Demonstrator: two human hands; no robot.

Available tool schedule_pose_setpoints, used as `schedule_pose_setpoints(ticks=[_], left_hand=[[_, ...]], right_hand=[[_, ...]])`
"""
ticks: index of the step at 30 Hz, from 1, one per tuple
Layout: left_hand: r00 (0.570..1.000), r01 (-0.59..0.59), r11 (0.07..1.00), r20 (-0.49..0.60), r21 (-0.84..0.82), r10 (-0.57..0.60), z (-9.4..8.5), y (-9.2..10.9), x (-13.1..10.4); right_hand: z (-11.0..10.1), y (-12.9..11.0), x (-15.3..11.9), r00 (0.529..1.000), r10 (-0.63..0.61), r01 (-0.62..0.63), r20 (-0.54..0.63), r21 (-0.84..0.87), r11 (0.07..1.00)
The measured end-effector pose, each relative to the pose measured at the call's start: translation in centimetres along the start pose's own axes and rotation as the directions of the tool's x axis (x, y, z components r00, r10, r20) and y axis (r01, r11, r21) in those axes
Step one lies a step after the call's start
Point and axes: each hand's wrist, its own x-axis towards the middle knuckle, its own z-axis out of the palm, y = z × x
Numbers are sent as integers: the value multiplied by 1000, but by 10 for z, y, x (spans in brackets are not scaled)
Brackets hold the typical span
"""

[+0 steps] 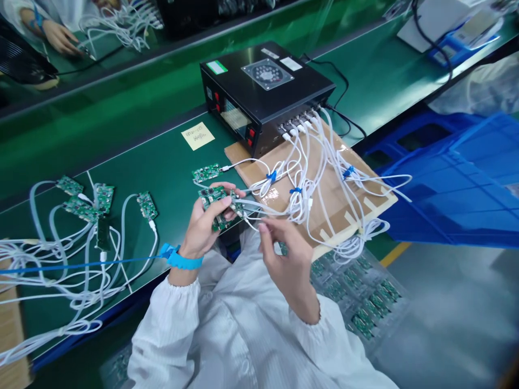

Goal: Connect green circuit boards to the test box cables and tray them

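My left hand [205,221], with a blue wrist strap, is closed around several green circuit boards [214,201] at the table's front edge. White cables run from these boards toward a black box [267,92]. Just right of the boards, my right hand [286,248] is pinched on a thin white cable [252,223] whose plug is at a board. Another green board [206,172] lies on the table behind my left hand, with a white plug at its right end.
Cardboard [344,189] under the black box bears bundled white cables. More cabled boards [104,198] lie at left. A yellow note [197,136] is on the table. Blue bins [458,183] stand at right, and trays of boards [377,308] sit below. Another person's hand [60,37] shows top left.
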Motion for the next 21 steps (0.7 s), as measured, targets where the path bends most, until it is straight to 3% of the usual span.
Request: schedule_pose_setpoints(ticks=[1,4,6,8,12,21], left_hand=[[1000,-10,1000,-16,-6,10,0,1,2],[998,-25,1000,-63,3,25,0,4,6],[996,-30,999,-78,23,32,0,6,9],[995,-40,998,-90,49,44,1,9,11],[991,-58,994,-111,96,68,3,16,17],[988,-15,998,-150,62,24,0,21,27]], right_hand=[[1,4,-8,987,116,-119,107,22,993],[7,14,-18,860,368,-403,353,26,915],[13,17,-14,805,429,-470,409,-2,883],[18,19,-8,793,432,-467,430,-28,884],[23,20,-2,828,383,-421,409,4,907],[19,16,-9,960,241,-267,145,201,943]])
